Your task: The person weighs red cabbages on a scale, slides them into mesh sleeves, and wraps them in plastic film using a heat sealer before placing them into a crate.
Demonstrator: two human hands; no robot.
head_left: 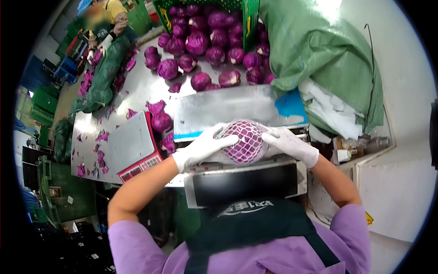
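Note:
A red cabbage [245,148] in a white foam net sits in front of me, over the middle of a metal wrapping stand. My left hand [204,147], in a white glove, presses on the cabbage's left side with its thumb across the net. From the right, my right hand [291,144], also gloved, grips the other side with its fingers on the upper edge. What looks like clear film lies around and under the cabbage. A black plate [246,181] on the stand is nearest my apron.
Loose red cabbages [197,43] spill from a green crate [251,20] at the back. A scale [132,141] stands to the left among torn leaves. At right are a green sack [315,50] and white foam nets [331,109]. A co-worker [109,27] handles leaves at the far left.

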